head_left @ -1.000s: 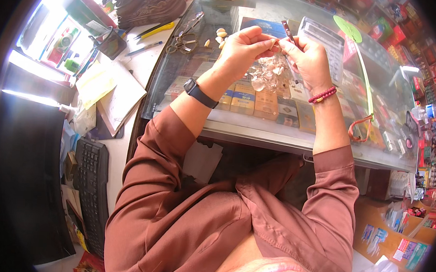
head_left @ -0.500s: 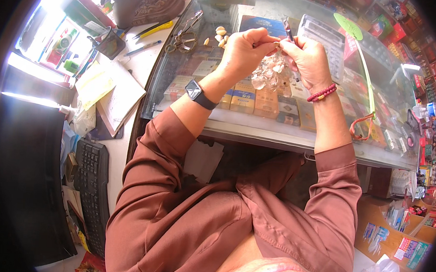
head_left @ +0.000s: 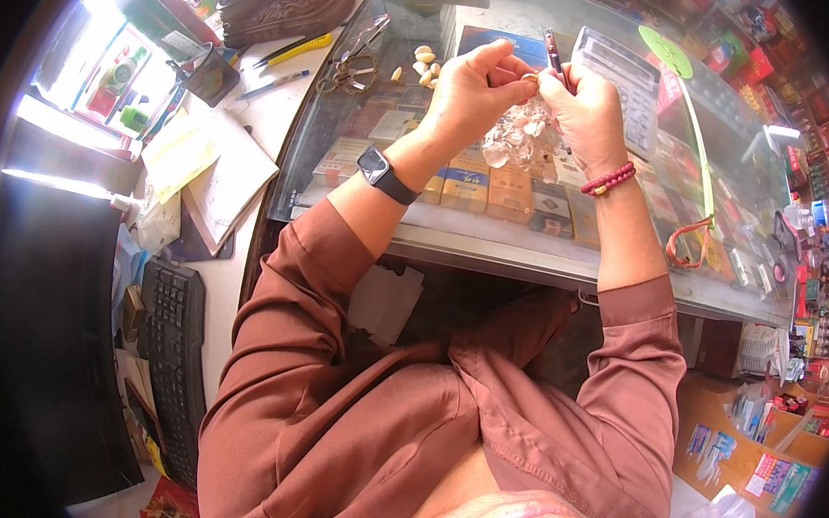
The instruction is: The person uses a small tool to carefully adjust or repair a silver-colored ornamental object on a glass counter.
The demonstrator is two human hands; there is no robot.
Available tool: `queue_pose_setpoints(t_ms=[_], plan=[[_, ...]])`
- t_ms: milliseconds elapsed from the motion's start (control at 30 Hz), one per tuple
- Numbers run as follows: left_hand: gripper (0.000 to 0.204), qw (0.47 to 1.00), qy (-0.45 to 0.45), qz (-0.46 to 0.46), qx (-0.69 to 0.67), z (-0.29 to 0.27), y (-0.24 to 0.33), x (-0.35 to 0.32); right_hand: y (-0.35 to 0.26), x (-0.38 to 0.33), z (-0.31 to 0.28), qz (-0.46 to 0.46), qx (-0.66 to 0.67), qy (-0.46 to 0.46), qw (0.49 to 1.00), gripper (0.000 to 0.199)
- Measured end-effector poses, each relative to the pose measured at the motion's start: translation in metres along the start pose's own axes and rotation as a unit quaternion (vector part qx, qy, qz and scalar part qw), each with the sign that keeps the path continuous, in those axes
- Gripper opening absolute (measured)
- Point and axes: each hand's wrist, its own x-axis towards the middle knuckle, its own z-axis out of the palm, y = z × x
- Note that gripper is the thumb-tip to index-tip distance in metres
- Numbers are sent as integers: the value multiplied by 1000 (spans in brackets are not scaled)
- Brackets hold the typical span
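Observation:
Above a glass counter [head_left: 416, 229], my left hand [head_left: 478, 86] and my right hand [head_left: 586, 107] meet fingertip to fingertip. A small pale piece [head_left: 530, 77], like a garlic clove, is pinched by my left fingers and touched by my right thumb. My right hand is closed round a slim knife [head_left: 554, 52] whose dark red handle sticks up past the fingers; its blade is mostly hidden. Below the hands lies a loose heap of papery whitish peelings [head_left: 517, 141]. Several peeled garlic cloves [head_left: 426, 64] sit on the glass left of my left hand.
Eyeglasses [head_left: 354, 68] lie at the counter's left. A calculator [head_left: 618, 87] and a green fly swatter [head_left: 689, 123] are to the right. Small boxes [head_left: 463, 188] show under the glass. On the left desk are a yellow cutter [head_left: 299, 51], papers [head_left: 226, 179] and a keyboard [head_left: 172, 331].
My left fingers have loosened and spread slightly at the small piece, and the knife handle has shifted a little. The cloves and peelings lie much as before.

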Motion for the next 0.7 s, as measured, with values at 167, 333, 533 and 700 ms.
queue_pose_setpoints(t_ms=[167,333,533,700], plan=[[13,996,-25,-36,-76,-7,1,2,0,0,0,-14,-12,-3,1000,18],[11,945,14,-105,-309,-11,5,3,9,3,-2,-32,-50,14,998,19],[18,947,40,-98,-305,-14,0,6,7,2,-2,-28,-44,15,999,18],[18,950,46,-74,-301,-14,-4,6,5,2,-1,-50,-89,20,995,14]])
